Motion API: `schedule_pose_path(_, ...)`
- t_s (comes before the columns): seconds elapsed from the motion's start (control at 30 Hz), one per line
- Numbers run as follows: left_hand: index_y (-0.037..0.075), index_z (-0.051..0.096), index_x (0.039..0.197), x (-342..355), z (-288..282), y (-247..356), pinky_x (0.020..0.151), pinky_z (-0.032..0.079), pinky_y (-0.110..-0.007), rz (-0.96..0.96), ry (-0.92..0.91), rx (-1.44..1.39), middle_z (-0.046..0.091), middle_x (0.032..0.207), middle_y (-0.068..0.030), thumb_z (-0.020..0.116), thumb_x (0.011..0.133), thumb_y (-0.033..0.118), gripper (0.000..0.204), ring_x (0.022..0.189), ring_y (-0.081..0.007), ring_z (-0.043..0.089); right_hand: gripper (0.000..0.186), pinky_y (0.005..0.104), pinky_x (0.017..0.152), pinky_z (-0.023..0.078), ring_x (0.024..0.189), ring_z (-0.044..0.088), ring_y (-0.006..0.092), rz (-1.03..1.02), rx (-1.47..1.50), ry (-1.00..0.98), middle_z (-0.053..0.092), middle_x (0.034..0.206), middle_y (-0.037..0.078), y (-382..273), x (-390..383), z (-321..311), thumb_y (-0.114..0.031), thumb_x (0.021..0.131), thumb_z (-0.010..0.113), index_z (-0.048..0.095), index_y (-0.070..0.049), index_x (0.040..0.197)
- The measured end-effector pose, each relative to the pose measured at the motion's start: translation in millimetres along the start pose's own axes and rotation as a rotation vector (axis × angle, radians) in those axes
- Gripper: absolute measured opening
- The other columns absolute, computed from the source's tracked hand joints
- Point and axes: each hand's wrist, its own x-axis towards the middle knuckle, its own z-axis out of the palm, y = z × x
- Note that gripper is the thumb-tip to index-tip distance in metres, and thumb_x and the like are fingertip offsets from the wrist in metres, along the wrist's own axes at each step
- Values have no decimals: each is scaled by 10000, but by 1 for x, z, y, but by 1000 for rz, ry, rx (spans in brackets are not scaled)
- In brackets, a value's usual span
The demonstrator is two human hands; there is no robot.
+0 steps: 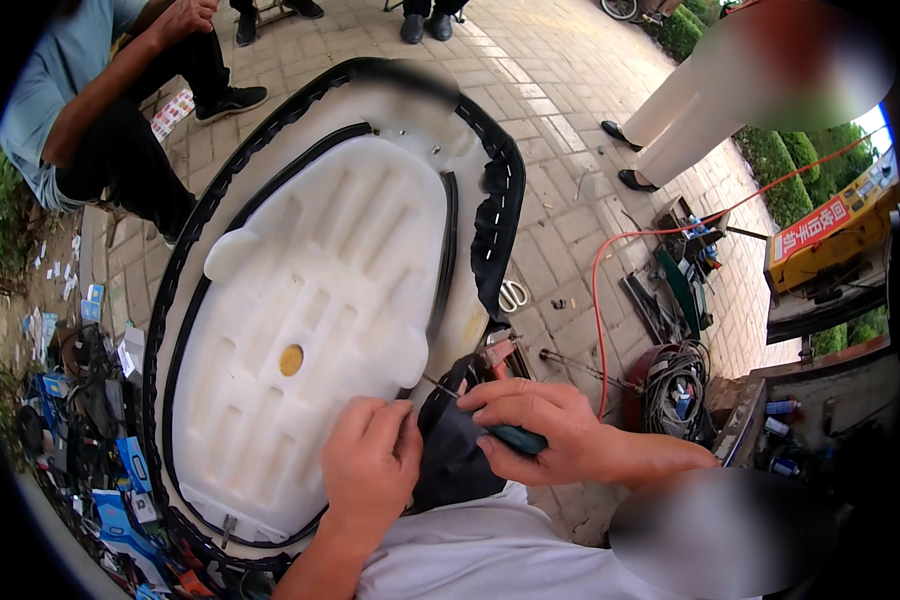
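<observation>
An upturned scooter seat (270, 410) lies before me, its white plastic base up, with a black cover (502, 200) folded over the rim and dotted with white stitches or staples. My left hand (365, 465) rests over the seat's near right edge. Its fingers are pinched together, and what they hold, if anything, is hidden. Just right of it my right hand (545, 425) is closed round a screwdriver (518, 438) with a dark green handle, the thin shaft pointing left toward the seat's edge. Loose black cloth (455, 465) hangs between the two hands.
Scissors (513, 295) and a reddish metal tool (505, 352) lie beyond my right hand. A red hose (598, 300) crosses the paving near coiled cable (680, 385). Small boxes and parts (120, 510) crowd the left. One person (90, 110) sits far left; another stands (690, 120) far right.
</observation>
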Motion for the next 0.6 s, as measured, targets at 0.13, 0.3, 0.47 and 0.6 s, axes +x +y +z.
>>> schedule_pose_path(0.13, 3, 693, 956, 7, -7, 2, 702, 467, -368, 56, 13, 149, 581, 912, -102, 744, 757, -34, 209, 840, -294, 568, 299, 325, 728, 564, 858, 725, 263, -19, 12, 6, 714, 1057, 147, -5, 5, -9, -39, 767, 770, 638, -3, 1033)
schedule_pose_path(0.3, 0, 670, 1073, -8, -58, 0, 862, 468, -384, -75, 119, 214, 597, 1108, -146, 713, 788, 3, 288, 1044, -287, 553, 191, 364, 763, 566, 828, 708, 233, 155, 539, 375, 710, 1002, 249, -15, -8, -35, -64, 896, 639, 610, 81, 1017)
schedule_pose_path(0.47, -29, 448, 1402, -101, -169, -75, 1095, 393, -460, -398, 714, 604, 510, 1397, -195, 607, 971, 164, 499, 1294, -330, 491, 334, 300, 616, 474, 679, 578, 127, 328, 221, 617, 678, 921, 144, 46, 5, -49, -246, 1030, 536, 592, 72, 1116)
schedule_pose_path(0.6, 114, 452, 1478, -207, -180, -108, 1014, 485, -482, -764, 606, 62, 482, 1450, -235, 706, 805, 122, 719, 1254, -425, 541, 638, 239, 442, 366, 503, 488, 76, 642, 612, 394, 633, 969, 84, 92, 54, -25, -402, 1027, 579, 436, 75, 1425)
